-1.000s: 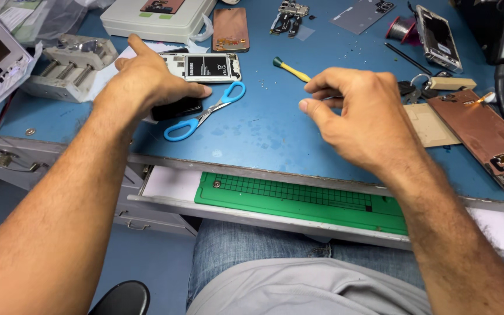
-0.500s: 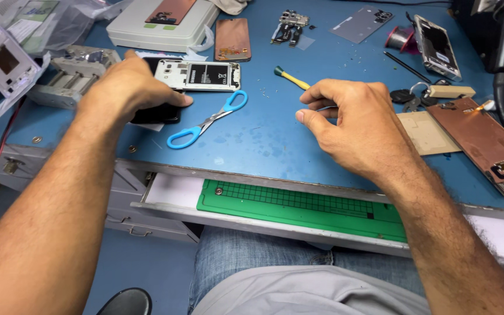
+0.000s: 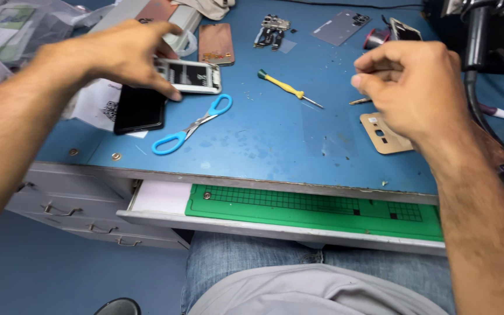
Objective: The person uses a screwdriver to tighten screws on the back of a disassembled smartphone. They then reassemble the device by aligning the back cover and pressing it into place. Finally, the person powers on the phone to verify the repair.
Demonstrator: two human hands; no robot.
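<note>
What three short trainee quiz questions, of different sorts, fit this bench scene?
1. True or false: the blue-handled scissors lie shut on the blue worktop.
2. Which thing is the left hand touching with a fingertip? A) the yellow-handled screwdriver B) the opened white phone C) the tan back cover
3. What lies in the pulled-out drawer under the bench edge?

Key
1. False: the blades are slightly parted.
2. B.
3. A green gridded mat.
</note>
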